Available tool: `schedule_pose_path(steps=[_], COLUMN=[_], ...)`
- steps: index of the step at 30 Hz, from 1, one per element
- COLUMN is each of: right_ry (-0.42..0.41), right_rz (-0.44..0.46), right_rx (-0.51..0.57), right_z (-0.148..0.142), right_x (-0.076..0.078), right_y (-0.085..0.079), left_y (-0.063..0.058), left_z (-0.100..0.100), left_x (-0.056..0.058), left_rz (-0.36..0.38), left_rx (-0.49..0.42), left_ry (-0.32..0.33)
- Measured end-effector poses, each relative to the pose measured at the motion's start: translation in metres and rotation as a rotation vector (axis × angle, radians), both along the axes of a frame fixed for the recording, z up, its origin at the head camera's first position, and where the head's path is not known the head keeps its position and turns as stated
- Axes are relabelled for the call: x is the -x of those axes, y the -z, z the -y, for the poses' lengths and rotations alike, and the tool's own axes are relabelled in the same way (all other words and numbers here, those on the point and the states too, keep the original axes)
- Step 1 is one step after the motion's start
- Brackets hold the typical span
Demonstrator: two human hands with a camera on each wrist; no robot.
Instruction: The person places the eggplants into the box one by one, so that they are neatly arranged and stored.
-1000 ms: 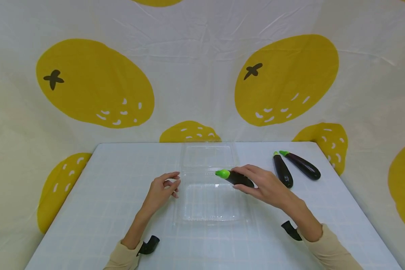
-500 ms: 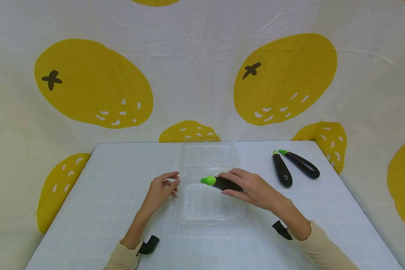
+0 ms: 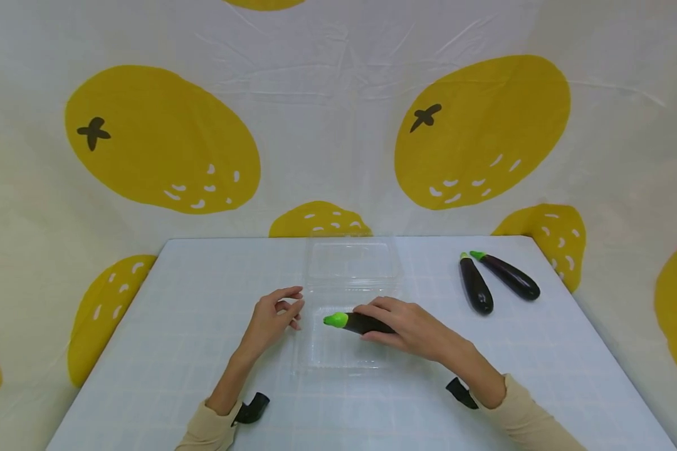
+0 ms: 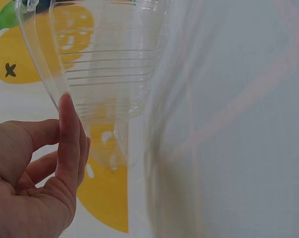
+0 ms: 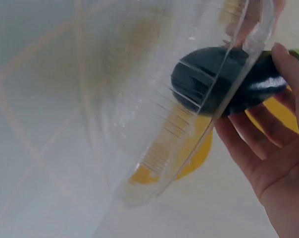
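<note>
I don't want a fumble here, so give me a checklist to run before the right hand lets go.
1. Grip: ok, right hand holds the eggplant.
2. Lid: ok, lid is open behind the container base.
3. Aim: ok, in the head view the eggplant lies across the base.
4. Eggplant resting on the base's floor: cannot tell.
5. Left hand steadying the container: cannot tell; it is at the left edge, contact unclear.
6. Spares: ok, left spare eggplant and right spare eggplant lie off to the right.
</note>
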State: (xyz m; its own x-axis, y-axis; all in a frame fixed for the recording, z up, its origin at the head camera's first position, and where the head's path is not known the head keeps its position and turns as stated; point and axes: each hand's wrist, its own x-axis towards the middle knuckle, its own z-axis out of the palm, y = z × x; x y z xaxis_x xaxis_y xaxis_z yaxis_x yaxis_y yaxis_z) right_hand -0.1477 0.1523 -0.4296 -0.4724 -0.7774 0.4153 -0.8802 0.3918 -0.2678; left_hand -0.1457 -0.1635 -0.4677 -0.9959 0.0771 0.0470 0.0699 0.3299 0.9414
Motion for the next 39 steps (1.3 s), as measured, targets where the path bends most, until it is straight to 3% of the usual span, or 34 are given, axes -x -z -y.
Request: schedule_pose_path(steps=[14, 23, 39], right_ry=[0.005, -0.017, 0.025], right_rz=[0.084, 0.076, 0.197], right_rx=[-0.154, -0.173, -0.244], right_z=[0.008, 0.012, 0.022], right_x=[-0.009, -0.011, -0.014], right_y=[0.012, 0.020, 0.025], left_y=[0.000, 0.001, 0.001], left_z=[-0.002, -0.001, 0.000], left_x=[0.001, 0.001, 0.000], left_rz=[0.016, 0.020, 0.015], left_rx=[0.015, 0.030, 0.006], left_ry=[-0.011, -0.022, -0.013])
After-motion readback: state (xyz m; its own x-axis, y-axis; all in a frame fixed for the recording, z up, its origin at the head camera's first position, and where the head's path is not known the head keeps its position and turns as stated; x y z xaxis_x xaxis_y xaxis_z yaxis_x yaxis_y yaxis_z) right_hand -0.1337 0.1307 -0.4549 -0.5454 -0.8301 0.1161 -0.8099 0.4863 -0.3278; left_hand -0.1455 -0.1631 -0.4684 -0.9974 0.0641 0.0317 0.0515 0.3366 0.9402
